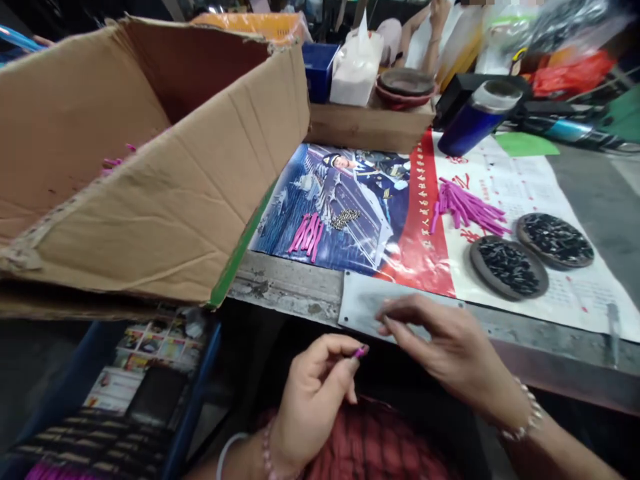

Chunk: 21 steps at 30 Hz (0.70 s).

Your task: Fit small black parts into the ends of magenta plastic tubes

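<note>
My left hand (320, 393) is closed in a pinch on a small magenta stick (359, 351), only its tip showing between thumb and forefinger. My right hand (440, 340) hovers near the table's front edge, over a grey metal plate (363, 303). Its thumb and forefinger nearly meet, and whatever is between them is too small to make out. Several magenta sticks (307, 235) lie on the poster beside a small heap of dark and pale bits (345, 219). A larger bundle of magenta sticks (470, 208) rests farther right, near two round dishes (477, 283) of small black pieces.
A large open cardboard box (200, 187) stands at left, magenta sticks inside. Below it sits a blue crate (200, 367). A blue tumbler (475, 120), tissue pack (356, 70) and stacked dishes (405, 83) line the back. Another person's arm (434, 37) shows behind.
</note>
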Each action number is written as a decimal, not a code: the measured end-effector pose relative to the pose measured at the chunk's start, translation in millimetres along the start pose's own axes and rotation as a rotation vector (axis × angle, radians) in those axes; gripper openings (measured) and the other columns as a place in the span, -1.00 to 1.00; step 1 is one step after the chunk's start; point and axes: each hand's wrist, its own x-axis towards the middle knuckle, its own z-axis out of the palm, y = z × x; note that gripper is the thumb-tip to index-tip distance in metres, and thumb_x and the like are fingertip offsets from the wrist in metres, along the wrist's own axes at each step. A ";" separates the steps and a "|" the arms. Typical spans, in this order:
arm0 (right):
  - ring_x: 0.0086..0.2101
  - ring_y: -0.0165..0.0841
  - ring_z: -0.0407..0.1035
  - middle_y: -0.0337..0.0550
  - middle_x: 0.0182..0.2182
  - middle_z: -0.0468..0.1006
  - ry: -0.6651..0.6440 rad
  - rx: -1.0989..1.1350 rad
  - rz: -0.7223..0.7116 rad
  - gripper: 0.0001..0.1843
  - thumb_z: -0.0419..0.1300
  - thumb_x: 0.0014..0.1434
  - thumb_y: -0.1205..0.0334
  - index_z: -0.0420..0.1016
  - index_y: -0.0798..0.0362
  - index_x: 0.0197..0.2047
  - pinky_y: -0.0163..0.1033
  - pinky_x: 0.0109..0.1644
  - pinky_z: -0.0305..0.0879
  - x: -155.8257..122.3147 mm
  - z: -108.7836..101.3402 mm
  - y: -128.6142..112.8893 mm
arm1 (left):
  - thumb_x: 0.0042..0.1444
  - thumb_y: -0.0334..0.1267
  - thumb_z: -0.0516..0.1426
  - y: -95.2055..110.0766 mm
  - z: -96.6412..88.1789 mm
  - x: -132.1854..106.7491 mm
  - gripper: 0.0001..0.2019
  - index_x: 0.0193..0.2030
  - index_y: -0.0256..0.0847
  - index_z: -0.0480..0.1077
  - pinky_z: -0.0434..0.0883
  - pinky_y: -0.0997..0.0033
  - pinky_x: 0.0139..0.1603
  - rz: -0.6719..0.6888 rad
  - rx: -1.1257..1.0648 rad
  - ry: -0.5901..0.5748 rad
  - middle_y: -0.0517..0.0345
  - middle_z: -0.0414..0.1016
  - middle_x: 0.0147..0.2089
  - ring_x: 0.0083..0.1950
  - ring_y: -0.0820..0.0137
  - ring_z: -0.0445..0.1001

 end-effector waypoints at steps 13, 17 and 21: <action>-0.42 -0.42 0.53 -0.22 -0.41 0.60 0.385 0.032 0.023 -0.91 0.23 0.30 0.39 0.51 0.01 -0.21 -0.36 -0.32 0.48 -76.4 18.2 -11.8 | 0.20 -0.12 0.31 0.4 50.9 -1.1 -0.77 -0.14 -0.25 0.57 0.26 0.70 -0.54 -0.131 -0.258 -0.070 0.27 0.45 -0.52 -0.58 0.63 0.35; -0.35 -0.34 0.58 -0.16 -0.38 0.65 0.511 -0.200 -0.072 -0.85 0.20 0.32 0.42 0.56 0.03 -0.12 -0.23 -0.16 0.57 -87.1 28.3 -9.0 | 0.13 -0.10 0.36 2.2 57.2 -2.2 -0.72 -0.19 -0.28 0.55 0.20 0.71 -0.56 -0.238 -0.315 -0.051 0.29 0.42 -0.60 -0.61 0.64 0.31; -0.24 -0.29 0.63 -0.14 -0.29 0.71 0.579 -0.347 -0.096 -0.75 0.18 0.33 0.44 0.54 0.01 0.01 -0.11 0.05 0.57 -99.1 37.3 -3.3 | 0.05 -0.08 0.41 6.2 62.7 -0.9 -0.67 -0.22 -0.31 0.54 0.16 0.69 -0.57 -0.286 -0.350 -0.040 0.27 0.42 -0.61 -0.63 0.63 0.28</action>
